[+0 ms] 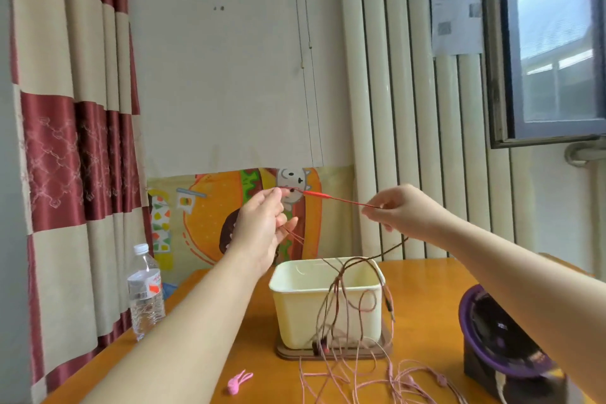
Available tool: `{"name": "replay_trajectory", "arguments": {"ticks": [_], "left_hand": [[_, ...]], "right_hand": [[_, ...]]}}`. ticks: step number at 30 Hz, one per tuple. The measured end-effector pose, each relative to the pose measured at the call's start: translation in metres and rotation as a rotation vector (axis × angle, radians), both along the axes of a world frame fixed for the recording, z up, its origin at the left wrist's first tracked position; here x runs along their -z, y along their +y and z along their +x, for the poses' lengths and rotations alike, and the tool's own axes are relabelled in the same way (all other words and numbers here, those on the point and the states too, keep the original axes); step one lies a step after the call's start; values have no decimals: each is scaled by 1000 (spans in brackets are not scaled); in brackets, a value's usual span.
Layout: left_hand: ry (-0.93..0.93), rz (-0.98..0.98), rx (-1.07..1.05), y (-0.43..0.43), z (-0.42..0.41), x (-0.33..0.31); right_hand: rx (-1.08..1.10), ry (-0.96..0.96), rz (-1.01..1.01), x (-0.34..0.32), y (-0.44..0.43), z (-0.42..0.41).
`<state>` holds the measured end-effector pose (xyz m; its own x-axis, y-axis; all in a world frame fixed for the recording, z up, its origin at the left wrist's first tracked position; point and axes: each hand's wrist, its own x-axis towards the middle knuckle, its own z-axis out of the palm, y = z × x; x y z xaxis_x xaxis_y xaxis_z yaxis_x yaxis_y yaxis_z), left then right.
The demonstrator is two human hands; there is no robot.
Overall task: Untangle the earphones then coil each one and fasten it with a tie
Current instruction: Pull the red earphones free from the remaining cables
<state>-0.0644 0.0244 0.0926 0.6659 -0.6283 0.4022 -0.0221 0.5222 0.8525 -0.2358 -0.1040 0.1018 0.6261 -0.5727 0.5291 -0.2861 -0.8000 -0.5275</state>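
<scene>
A red earphone cable (341, 201) is stretched taut in the air between my two hands, high above the table. My left hand (262, 226) pinches its left end near the red inline piece, with loops hanging below the fingers. My right hand (403, 210) pinches the cable's right part. From there dark red strands (341, 282) hang down in a tangle over the cream box (295, 311). Pink earphone cable (410, 377) lies loose on the table in front of the box. A pink tie (237, 382) lies on the table at the lower left.
The cream box stands on a brown base on the orange table (426, 285). A water bottle (146, 292) stands at the table's left edge. A purple and black fan-like object (501, 341) sits at the right. A curtain hangs left, a radiator and window right.
</scene>
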Motion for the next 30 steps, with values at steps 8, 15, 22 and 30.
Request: {"name": "replay_trajectory", "arguments": {"ticks": [8,15,22,30], "left_hand": [[50,31,-94,22,40,6],[-18,207,-255,17,52,32],[-387,519,-428,29,68,44],[-1094,1062,-540,36,72,65]], "right_hand": [[29,-524,970,44,-43,-6],[-10,-841,1054,48,-42,9],[497,481,-339,80,-65,5],[705,445,-235,73,-73,-15]]}}
